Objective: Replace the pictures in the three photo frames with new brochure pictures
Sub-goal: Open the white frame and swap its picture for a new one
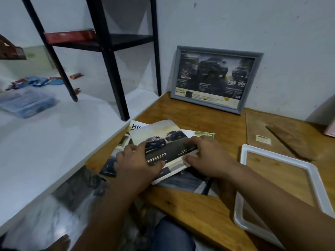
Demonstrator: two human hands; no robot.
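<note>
A brochure picture (163,140) with dark pickup trucks lies on a white photo frame (168,176) on the wooden table (208,122). My left hand (136,162) grips the picture's left edge. My right hand (208,158) pinches its right edge, fingers over the top and thumb below. More brochure sheets (183,185) lie spread beneath. A grey photo frame (212,78) holding a truck brochure picture leans upright against the wall. An empty white photo frame (279,187) lies flat at the right.
Two brown backing boards (282,138) lie at the back right of the table. A black metal shelf rack (112,69) stands on the white floor at left, with small packets and plastic sleeves (29,102) scattered beyond it. My knee in blue jeans (172,234) is below.
</note>
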